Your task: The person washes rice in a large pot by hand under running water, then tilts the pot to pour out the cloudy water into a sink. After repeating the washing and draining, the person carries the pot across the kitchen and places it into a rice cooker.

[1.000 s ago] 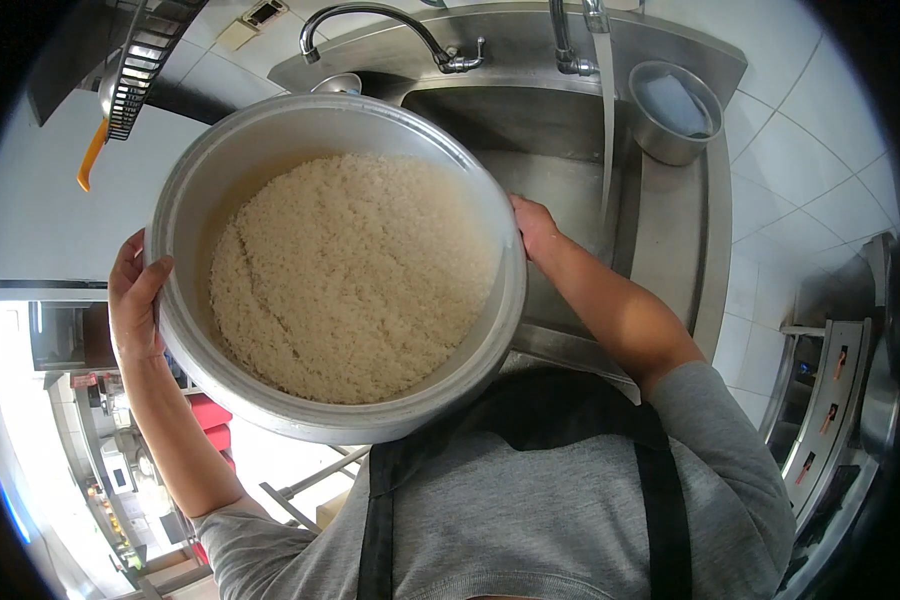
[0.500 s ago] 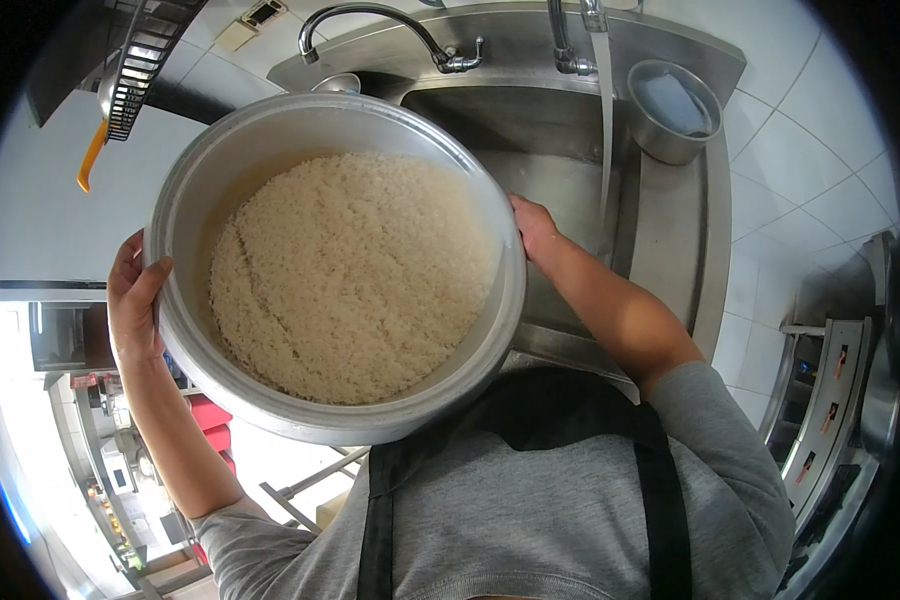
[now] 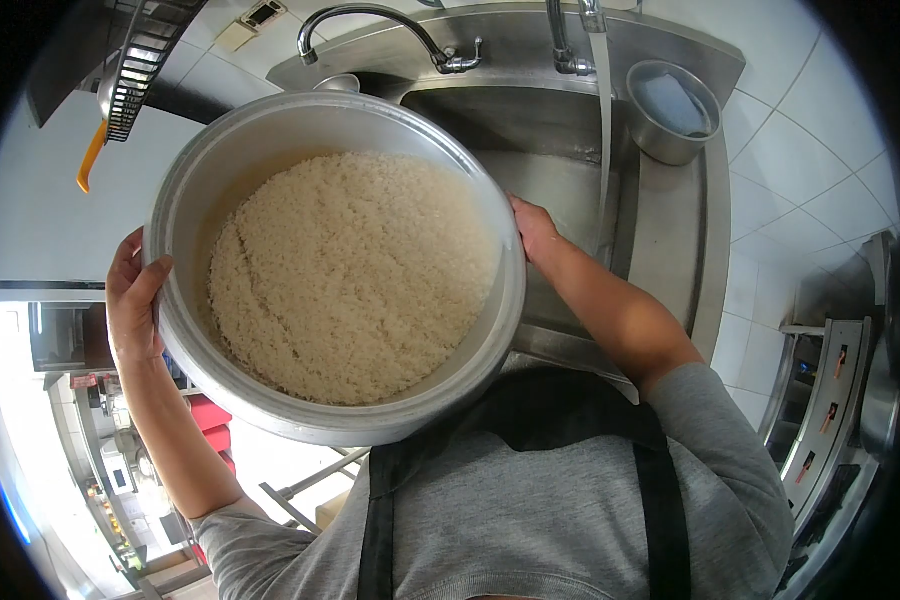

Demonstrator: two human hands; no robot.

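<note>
A large round metal pot (image 3: 185, 300) is held up in front of my chest, tilted so that its inside faces me. White rice (image 3: 350, 280) covers its bottom, with a groove along the left side. My left hand (image 3: 136, 300) grips the pot's left rim, thumb over the edge and fingers on the outside. At the right side, my right hand (image 3: 535, 228) is closed on the pot; most of its fingers are hidden behind the wall.
Behind the pot is a steel sink (image 3: 660, 250), where water (image 3: 606, 130) runs from a tap (image 3: 592, 18). A second faucet (image 3: 380, 15) stands to the left. A metal bowl (image 3: 674, 112) sits on the sink's right ledge. An orange handle (image 3: 92, 158) hangs by a black rack (image 3: 145, 80).
</note>
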